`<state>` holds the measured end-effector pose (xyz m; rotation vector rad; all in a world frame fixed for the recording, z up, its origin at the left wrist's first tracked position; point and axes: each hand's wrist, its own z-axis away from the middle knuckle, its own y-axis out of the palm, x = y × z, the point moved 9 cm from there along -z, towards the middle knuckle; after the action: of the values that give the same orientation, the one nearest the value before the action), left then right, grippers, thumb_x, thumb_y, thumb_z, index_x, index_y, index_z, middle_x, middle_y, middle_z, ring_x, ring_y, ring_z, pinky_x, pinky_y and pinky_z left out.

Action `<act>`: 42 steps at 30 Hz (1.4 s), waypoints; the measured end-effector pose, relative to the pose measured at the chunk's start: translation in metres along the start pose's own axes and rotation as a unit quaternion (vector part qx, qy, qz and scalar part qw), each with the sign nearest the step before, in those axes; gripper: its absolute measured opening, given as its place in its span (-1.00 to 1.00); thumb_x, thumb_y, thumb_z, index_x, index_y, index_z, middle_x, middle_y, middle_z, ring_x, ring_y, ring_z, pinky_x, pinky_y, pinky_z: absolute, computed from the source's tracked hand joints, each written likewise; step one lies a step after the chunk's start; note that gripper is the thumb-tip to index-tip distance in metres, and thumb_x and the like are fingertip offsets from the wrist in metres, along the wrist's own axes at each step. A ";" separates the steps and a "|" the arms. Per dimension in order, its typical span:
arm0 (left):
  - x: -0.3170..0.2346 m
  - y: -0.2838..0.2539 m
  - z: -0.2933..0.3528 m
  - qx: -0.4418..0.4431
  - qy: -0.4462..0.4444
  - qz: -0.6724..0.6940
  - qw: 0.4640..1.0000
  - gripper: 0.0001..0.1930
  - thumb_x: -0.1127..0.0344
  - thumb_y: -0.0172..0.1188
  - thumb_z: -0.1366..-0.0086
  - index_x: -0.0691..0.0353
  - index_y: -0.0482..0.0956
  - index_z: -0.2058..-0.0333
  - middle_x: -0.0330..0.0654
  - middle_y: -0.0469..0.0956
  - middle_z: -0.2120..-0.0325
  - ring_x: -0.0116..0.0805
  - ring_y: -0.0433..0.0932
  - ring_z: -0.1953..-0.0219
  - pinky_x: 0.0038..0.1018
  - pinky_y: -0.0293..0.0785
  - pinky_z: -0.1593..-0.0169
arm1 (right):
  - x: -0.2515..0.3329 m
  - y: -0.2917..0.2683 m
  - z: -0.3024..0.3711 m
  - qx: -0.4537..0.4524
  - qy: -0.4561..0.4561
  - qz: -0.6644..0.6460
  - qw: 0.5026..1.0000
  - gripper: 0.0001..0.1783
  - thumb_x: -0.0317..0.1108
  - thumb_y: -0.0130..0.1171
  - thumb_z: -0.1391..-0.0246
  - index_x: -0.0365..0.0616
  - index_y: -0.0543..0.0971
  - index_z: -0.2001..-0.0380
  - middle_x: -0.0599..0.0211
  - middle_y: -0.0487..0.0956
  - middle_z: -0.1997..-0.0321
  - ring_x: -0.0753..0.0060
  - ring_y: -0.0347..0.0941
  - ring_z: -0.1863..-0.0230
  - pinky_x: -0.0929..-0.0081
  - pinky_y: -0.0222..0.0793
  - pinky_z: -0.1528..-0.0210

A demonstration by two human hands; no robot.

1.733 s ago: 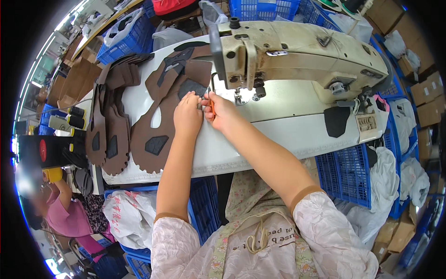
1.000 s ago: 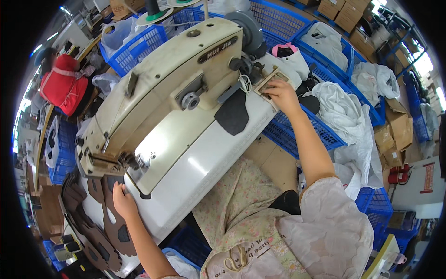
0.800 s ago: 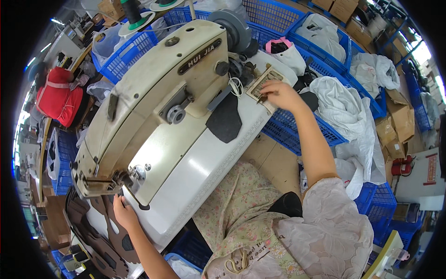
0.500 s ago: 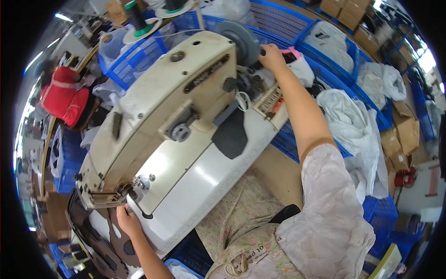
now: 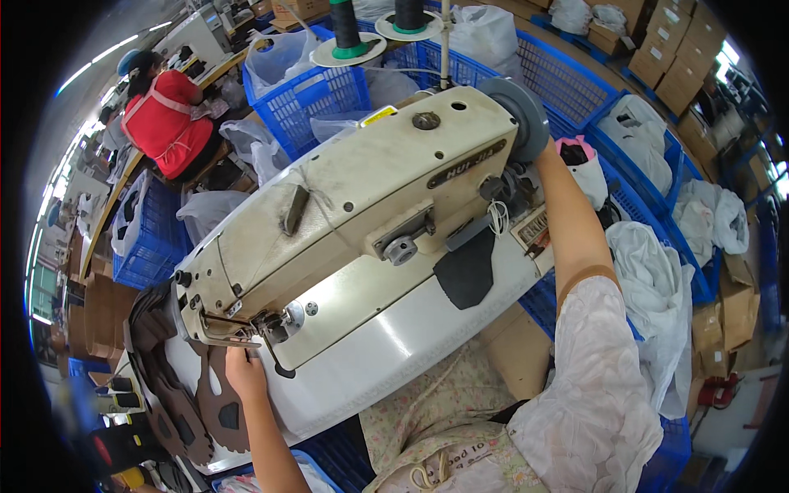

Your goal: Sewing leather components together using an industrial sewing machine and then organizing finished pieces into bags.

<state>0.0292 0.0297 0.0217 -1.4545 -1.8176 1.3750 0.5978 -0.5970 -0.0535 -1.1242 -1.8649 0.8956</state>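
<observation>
A cream sewing machine point(image 5: 362, 197) stands on a white table point(image 5: 370, 353), slanting from lower left to upper right. At its right end is a grey handwheel point(image 5: 522, 123). My right hand point(image 5: 543, 154) is at the wheel's rim, its fingers curled round behind it and mostly hidden. My left hand point(image 5: 243, 370) is by the needle area point(image 5: 275, 324) at the machine's left end, fingers closed together; what they hold, if anything, is hidden. Brown cut pieces point(image 5: 218, 407) with dark patches lie beside my left hand. A black cut piece point(image 5: 465, 275) lies flat near the machine's right end.
Two dark thread cones point(image 5: 345, 29) stand behind the machine. Blue crates point(image 5: 308, 103) with plastic bags line the back and right. White bags point(image 5: 649, 279) hang beside my right arm. A person in red point(image 5: 168, 119) sits at the far left. Cardboard boxes point(image 5: 670, 49) are stacked at the far right.
The whole view has shifted, so the machine appears further right and lower. My right hand has gone further behind the handwheel's rim. My left hand stays by the needle area.
</observation>
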 end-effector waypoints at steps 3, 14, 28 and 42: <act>0.006 0.006 0.001 0.026 -0.034 -0.014 0.999 -0.79 0.52 0.16 -0.13 0.27 0.55 0.21 -0.02 0.58 0.19 0.02 0.54 0.14 -0.21 0.47 0.08 | 0.020 -0.025 0.013 0.016 0.004 0.083 0.996 -0.33 0.06 0.19 0.00 -0.15 0.37 -0.07 -0.15 0.44 -0.15 -0.24 0.31 -0.23 -0.08 0.33 -0.16; 0.006 0.009 0.001 0.030 0.001 0.008 1.000 -0.79 0.55 0.10 -0.17 0.25 0.53 0.19 -0.01 0.59 0.24 0.04 0.54 0.17 -0.22 0.46 0.10 | 0.039 -0.133 0.036 -0.129 0.203 -0.161 0.957 -0.19 0.14 0.42 0.24 -0.41 0.57 0.12 -0.23 0.59 0.07 -0.15 0.54 -0.01 0.17 0.43 -0.05; 0.068 -0.179 -0.025 -0.304 -0.129 0.179 0.927 -0.84 0.37 0.14 -0.36 0.39 0.56 0.28 -0.33 0.49 0.48 -0.61 0.37 0.43 -0.62 0.33 0.31 | 0.335 -0.338 0.213 -0.113 -0.093 -0.529 0.836 -0.64 -0.41 0.30 -0.09 -0.20 0.60 0.02 0.31 0.61 0.14 0.50 0.51 0.15 0.49 0.42 0.08; -0.065 -0.212 0.102 -0.343 -0.095 0.249 0.901 -0.81 0.47 0.06 -0.35 0.40 0.55 0.12 0.03 0.59 0.03 -0.28 0.57 0.09 -0.44 0.42 -0.03 | 0.754 -0.251 0.320 0.281 -0.267 -0.650 0.654 -0.54 -0.06 0.12 -0.23 -0.30 0.59 0.11 0.04 0.59 0.30 0.19 0.54 0.24 0.29 0.44 0.14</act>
<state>-0.1302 -0.0625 0.1817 -2.3469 -2.3037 1.1512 -0.0148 -0.0549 0.2031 0.9782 -1.9370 0.7662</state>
